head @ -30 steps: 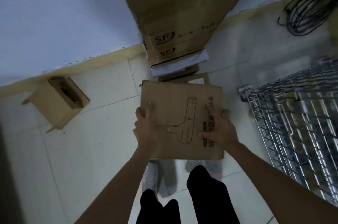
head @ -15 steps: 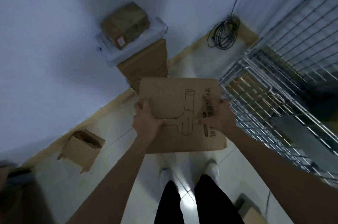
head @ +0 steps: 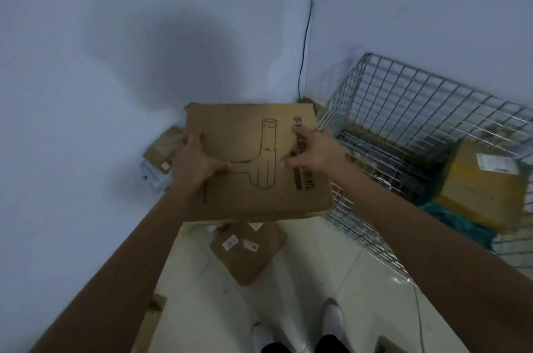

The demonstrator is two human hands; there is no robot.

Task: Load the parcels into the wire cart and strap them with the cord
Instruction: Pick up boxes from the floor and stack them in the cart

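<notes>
With both hands gripping the box by its sides, fingers on top, your cart lies just right.

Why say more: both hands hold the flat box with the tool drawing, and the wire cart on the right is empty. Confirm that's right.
Not quite. The head view shows the wire cart is not empty: a yellow-taped parcel already lies inside it. The rest stands: the left hand and the right hand hold the flat box with the tool drawing, and the cart is on the right.
</notes>
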